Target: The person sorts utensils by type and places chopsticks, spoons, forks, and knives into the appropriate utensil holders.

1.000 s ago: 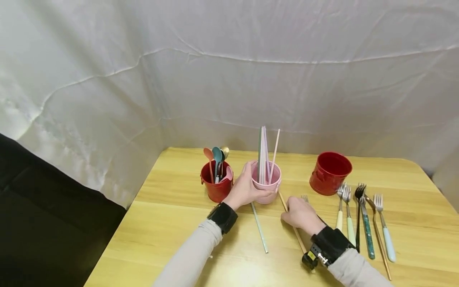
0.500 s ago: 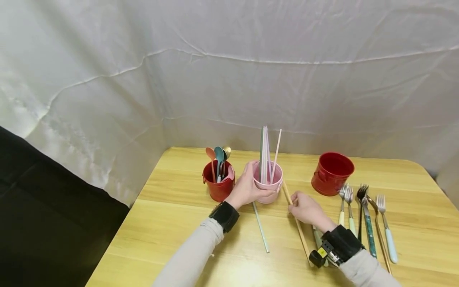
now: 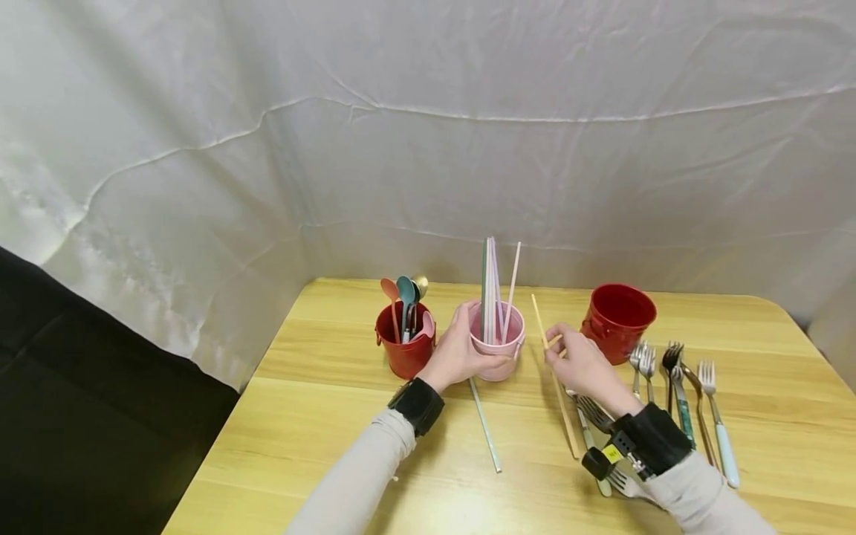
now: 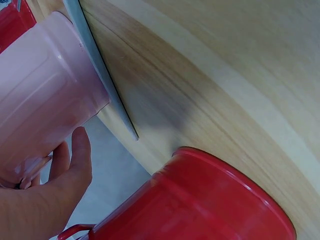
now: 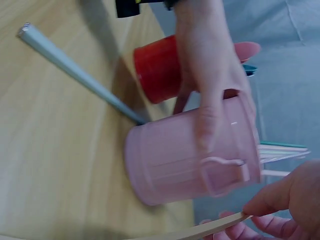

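My left hand [image 3: 461,357] grips a small pink bucket [image 5: 185,155], thumb along its side and fingers at the rim. Green, white, purple and pink chopsticks [image 3: 491,290] stand in it. Between thumb and fingers, my right hand [image 3: 585,364] pinches a tan chopstick [image 3: 565,412] to the right of the bucket. Its far end points up toward the back; in the right wrist view this chopstick passes just beside the bucket. A pale green chopstick [image 4: 102,70] lies on the table in front of the bucket.
A red bucket of spoons [image 3: 404,353] stands left of the pink one. Another red bucket [image 3: 611,327] stands at right, with several forks [image 3: 718,423] lying in front of it. More forks [image 3: 595,446] lie partly under my right forearm. Grey cloth hangs behind the table.
My right hand has pinched the tan chopstick and moved back and to the right, raising its far end. Forks now show beneath the right wrist. The left hand keeps its grip on the pink bucket.
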`<move>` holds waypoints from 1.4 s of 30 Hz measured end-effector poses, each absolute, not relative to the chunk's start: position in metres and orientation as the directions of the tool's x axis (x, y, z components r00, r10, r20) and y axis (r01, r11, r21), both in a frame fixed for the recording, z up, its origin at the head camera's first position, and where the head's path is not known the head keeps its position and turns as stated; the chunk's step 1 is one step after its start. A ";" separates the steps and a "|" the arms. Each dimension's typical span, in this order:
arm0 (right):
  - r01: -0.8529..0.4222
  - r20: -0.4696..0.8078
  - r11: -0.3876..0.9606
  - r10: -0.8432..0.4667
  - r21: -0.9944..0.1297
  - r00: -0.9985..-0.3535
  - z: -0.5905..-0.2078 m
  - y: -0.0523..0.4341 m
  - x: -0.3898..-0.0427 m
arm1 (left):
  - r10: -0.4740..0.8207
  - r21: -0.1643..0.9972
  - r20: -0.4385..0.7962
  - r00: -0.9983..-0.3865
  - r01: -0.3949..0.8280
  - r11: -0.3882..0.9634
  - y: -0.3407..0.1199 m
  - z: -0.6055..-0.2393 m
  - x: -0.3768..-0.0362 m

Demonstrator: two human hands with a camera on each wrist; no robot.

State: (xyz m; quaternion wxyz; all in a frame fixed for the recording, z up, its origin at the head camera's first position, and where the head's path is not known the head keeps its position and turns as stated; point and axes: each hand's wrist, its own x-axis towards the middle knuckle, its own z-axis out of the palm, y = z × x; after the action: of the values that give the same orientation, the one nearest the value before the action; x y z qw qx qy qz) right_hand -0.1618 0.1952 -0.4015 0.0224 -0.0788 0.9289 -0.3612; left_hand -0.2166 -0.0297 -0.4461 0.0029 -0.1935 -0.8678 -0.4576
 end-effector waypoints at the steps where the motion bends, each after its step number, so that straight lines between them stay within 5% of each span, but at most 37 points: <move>1: -0.143 0.032 0.725 -0.165 -0.673 -0.986 -0.397 0.195 -0.162 | 0.331 0.791 0.184 -0.925 0.339 0.509 -0.030 -0.446 -0.217; 15: -0.320 0.318 0.658 -0.128 -0.681 -0.939 -0.349 0.185 -0.174 | 0.345 0.816 0.170 -0.923 0.328 0.476 -0.030 -0.445 -0.218; 28: -0.489 0.594 0.521 0.043 -0.700 -0.804 -0.319 0.164 -0.186 | 0.346 0.818 0.172 -0.922 0.329 0.472 -0.031 -0.444 -0.215; 35: -0.571 0.672 0.441 0.109 -0.693 -0.732 -0.323 0.154 -0.195 | 0.347 0.804 0.185 -0.919 0.345 0.484 -0.031 -0.442 -0.215; 42: -0.576 0.669 0.432 0.089 -0.694 -0.738 -0.339 0.145 -0.203 | 0.348 0.801 0.187 -0.919 0.348 0.487 -0.031 -0.442 -0.214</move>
State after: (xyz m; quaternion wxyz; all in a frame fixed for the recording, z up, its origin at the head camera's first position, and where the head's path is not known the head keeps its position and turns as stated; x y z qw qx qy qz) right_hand -0.2032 0.1448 -0.3393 -0.3265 -0.1560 0.7807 -0.5095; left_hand -0.2142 -0.0312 -0.4425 -0.0004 -0.2019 -0.8622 -0.4647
